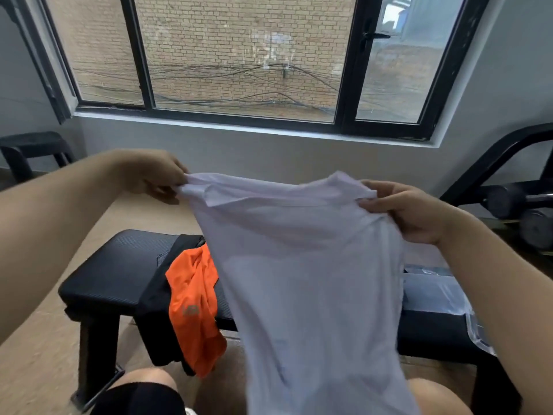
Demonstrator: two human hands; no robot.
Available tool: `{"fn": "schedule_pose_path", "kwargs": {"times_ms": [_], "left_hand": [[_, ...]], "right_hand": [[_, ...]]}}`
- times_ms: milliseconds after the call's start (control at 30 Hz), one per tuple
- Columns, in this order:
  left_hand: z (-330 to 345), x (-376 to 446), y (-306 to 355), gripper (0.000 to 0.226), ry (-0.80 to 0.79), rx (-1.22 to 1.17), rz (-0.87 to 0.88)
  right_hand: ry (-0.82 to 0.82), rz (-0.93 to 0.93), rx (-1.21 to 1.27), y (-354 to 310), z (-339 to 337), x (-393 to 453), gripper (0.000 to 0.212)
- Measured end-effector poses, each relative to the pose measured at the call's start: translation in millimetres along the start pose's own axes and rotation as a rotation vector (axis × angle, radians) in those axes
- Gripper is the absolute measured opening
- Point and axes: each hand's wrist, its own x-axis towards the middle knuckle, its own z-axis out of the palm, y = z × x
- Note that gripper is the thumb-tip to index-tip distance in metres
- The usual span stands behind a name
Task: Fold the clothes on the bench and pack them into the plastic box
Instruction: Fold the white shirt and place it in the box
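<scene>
The white T-shirt (305, 265) looks light, thin and limp; the left hand (149, 178) and right hand (404, 211) pinch its upper corners, a sound hold; it hangs over the bench (119, 265).

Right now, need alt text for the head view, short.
Two bare hands hold a pale lilac shirt up by its top edge, left hand and right hand each pinching a corner. Behind it, an orange garment lies over a black garment on a black padded bench, below a window.
</scene>
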Motion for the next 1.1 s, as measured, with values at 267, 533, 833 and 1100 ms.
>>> {"fn": "schedule_pose_path", "kwargs": {"times_ms": [267,533,833,1100], "left_hand": [[40.7,35.9,13.7,0.014,0.098,-0.213,-0.037],[66.8,57.2,13.8,0.021,0.077,-0.51,-0.061],[88.4,102.8,15.4,0.032,0.071,-0.7,0.0],[120.4,112.5,-14.5,0.044,-0.045,-0.471,0.001]], "right_hand": [[0.404,0.275,-0.676,61.3,-17.3,46.5,0.023],[0.737,0.12,-0.234,106.9,-25.9,110.3,0.03],[1.031,-0.025,-0.344,110.5,-50.6,166.6,0.019],[0.87,0.109,-0.668,124.1,-47.4,169.6,0.022]]}}
